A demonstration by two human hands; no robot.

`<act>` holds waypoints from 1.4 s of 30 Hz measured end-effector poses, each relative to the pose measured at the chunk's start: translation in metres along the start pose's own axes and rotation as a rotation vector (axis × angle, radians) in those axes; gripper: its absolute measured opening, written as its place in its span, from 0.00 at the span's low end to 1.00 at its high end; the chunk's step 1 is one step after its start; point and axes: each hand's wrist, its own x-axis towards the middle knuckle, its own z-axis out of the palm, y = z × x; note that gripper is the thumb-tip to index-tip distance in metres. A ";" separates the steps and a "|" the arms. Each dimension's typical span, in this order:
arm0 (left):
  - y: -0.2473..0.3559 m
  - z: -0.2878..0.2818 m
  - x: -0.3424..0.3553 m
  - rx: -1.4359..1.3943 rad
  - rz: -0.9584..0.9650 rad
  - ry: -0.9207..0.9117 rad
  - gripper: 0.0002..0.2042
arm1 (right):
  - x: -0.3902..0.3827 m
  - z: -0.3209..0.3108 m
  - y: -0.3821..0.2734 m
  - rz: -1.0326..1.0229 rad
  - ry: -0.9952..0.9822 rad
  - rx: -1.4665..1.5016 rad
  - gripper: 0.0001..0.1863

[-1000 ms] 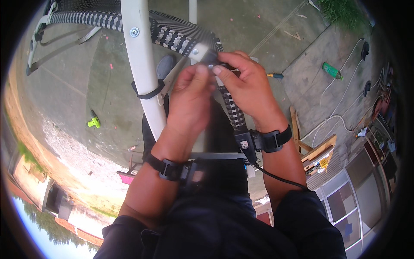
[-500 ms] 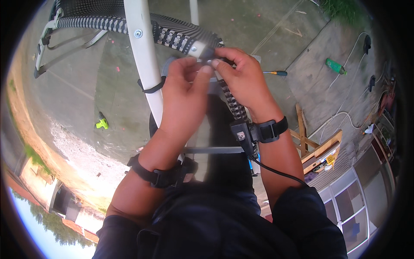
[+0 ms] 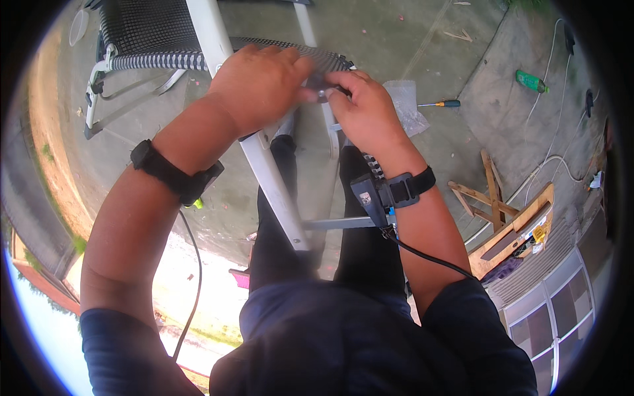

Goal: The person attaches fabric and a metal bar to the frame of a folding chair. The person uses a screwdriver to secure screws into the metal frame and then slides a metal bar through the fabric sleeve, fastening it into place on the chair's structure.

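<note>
A folding-type chair with a white tube frame (image 3: pixel 281 178) and a black-and-white woven seat (image 3: pixel 158 61) stands in front of me. My left hand (image 3: pixel 261 82) curls over the seat's near corner, fingers closed around its edge and thumb toward my right hand; it is slightly blurred. My right hand (image 3: pixel 370 109) is closed at the same corner, thumb and forefinger pinching a small shiny metal part (image 3: pixel 321 96). Its exact kind is too small to tell. The hands nearly touch, and they hide most of the joint between seat and frame.
On the concrete floor right of my hands lie a clear plastic bag (image 3: pixel 404 109) and a screwdriver (image 3: pixel 442 103). Farther right are a green bottle (image 3: pixel 530 82), white cables (image 3: pixel 553 158) and a wooden frame (image 3: pixel 512 231). A bright green tool (image 3: pixel 198 203) shows behind my left forearm.
My left hand has moved up and over the seat corner, its forearm swinging outward to the left. The chair has shifted and tilted in view; my right hand stays pinched at the corner.
</note>
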 end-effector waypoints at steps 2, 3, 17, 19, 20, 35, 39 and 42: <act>0.006 -0.008 -0.001 0.001 0.010 -0.034 0.22 | -0.011 -0.001 -0.005 -0.092 0.039 -0.120 0.17; 0.008 -0.014 -0.001 0.002 0.004 -0.072 0.22 | -0.017 0.000 -0.008 -0.135 0.060 -0.179 0.17; 0.031 0.006 -0.035 0.026 -0.066 -0.254 0.12 | -0.078 0.059 -0.011 -0.080 0.216 -0.499 0.19; 0.034 0.007 -0.034 0.016 -0.084 -0.277 0.12 | -0.079 0.063 -0.008 -0.085 0.234 -0.522 0.18; 0.033 0.008 -0.034 0.020 -0.081 -0.268 0.12 | -0.078 0.064 -0.007 -0.083 0.243 -0.525 0.18; 0.024 -0.005 -0.014 0.029 -0.142 -0.301 0.13 | -0.048 0.042 -0.017 -0.019 0.187 -0.415 0.18; 0.021 -0.010 -0.006 0.029 -0.139 -0.301 0.13 | -0.038 0.031 -0.021 -0.013 0.169 -0.400 0.17; 0.020 -0.015 0.001 0.022 -0.143 -0.309 0.13 | -0.032 0.023 -0.025 0.043 0.143 -0.366 0.17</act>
